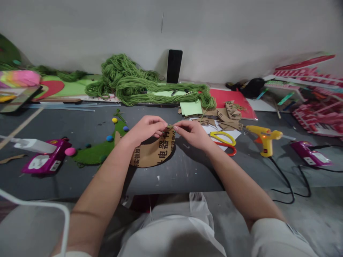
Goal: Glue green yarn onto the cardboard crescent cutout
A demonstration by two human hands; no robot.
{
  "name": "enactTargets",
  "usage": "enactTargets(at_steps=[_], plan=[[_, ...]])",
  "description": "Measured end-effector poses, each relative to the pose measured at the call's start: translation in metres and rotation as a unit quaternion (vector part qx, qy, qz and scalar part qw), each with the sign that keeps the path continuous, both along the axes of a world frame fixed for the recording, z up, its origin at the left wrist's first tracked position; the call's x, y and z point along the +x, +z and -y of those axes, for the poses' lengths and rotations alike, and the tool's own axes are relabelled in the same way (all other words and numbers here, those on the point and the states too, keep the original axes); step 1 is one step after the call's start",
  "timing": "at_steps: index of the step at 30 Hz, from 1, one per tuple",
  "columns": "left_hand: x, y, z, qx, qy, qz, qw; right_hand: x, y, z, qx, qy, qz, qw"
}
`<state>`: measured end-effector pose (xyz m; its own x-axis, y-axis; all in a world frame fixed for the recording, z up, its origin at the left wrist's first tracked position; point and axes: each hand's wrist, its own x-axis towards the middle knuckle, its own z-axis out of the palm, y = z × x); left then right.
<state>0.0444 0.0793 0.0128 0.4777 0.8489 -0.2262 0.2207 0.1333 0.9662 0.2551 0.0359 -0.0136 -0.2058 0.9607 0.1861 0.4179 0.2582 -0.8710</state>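
My left hand (147, 128) and my right hand (190, 132) meet over the grey table (187, 171), both pinched on a small piece of green yarn (169, 126) between their fingertips. Directly under them lies a rounded brown cardboard piece (152, 153) with black printed characters. To its left lies a green felt shape (93, 153) dotted with coloured pompoms. A big tangle of green yarn (139, 84) lies at the back of the table.
Yellow-handled scissors (223, 138) and a yellow glue gun (264, 137) with its cable lie to the right, next to cardboard scraps (227, 116). Purple devices sit at far left (45, 160) and far right (309, 153). A black phone (174, 66) leans on the wall.
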Motion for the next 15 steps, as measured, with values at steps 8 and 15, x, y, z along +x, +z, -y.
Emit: enactTargets(at_steps=[8, 15], plan=[[-0.0002, -0.0024, -0.0055, -0.072, 0.016, 0.042, 0.996, 0.0002, 0.001, 0.0015, -0.009, -0.002, -0.004, 1.0], [-0.0003, -0.0006, -0.0021, -0.013, 0.008, 0.012, 1.0, 0.0044, 0.0025, 0.004, -0.022, 0.01, -0.002, 1.0]])
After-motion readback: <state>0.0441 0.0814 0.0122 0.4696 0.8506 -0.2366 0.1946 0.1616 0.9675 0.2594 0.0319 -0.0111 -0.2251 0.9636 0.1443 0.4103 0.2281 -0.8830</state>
